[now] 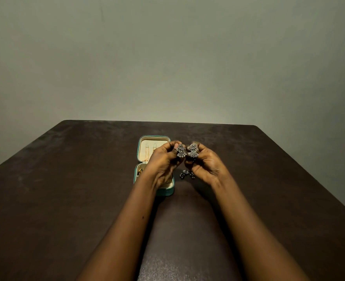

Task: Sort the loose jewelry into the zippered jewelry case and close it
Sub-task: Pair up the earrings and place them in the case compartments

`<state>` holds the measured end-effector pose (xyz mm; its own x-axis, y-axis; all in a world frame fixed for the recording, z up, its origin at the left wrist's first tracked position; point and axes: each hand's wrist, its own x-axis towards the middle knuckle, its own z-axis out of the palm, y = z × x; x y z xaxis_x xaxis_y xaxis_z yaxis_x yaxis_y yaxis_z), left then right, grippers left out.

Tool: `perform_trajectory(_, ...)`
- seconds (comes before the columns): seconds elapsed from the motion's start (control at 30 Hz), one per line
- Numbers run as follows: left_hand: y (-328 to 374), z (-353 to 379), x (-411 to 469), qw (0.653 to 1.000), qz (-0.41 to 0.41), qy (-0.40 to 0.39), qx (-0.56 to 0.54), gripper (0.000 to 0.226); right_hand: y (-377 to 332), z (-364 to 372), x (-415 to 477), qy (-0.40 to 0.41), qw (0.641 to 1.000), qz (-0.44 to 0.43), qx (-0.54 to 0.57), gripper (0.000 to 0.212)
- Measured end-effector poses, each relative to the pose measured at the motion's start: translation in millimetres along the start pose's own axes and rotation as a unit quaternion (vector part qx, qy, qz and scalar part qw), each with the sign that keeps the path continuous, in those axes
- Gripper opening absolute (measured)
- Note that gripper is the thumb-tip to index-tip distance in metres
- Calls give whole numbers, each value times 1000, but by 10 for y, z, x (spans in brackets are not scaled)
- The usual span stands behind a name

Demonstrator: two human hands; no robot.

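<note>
A small teal zippered jewelry case (168, 192) lies open on the dark table, its cream-lined lid (142, 153) tipped back with thin gold pieces hanging inside. Gold jewelry (140, 171) shows in the lower tray. My left hand (162, 163) pinches a silver fan-shaped earring (181, 151) above the case's right side. My right hand (205, 164) pinches the matching silver earring (193, 150) right beside it. A dark beaded silver piece (186, 174) lies loose on the table just right of the case, partly hidden by my right hand.
The dark brown table (66, 199) ends at a far edge against a plain grey-green wall (167, 57). My forearms stretch from the near edge toward the middle.
</note>
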<state>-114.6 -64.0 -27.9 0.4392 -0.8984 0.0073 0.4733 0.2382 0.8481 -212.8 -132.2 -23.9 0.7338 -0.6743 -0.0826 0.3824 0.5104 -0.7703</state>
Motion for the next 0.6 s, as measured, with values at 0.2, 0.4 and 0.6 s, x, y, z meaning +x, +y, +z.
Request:
perform_trajectory(0.2,28,7,-31,999,-16,-8,-46,32,13,69,-44,-1,999,-32,-9,38)
perform_trajectory(0.4,22,-2,-47,999,-21,-19,-20,28,11,101,-65,15,999,-47,-14,32)
perform_trajectory(0.6,10,-7,-39,999,-29,-34,0,31,11,102,-71,26,999,-42,-6,26)
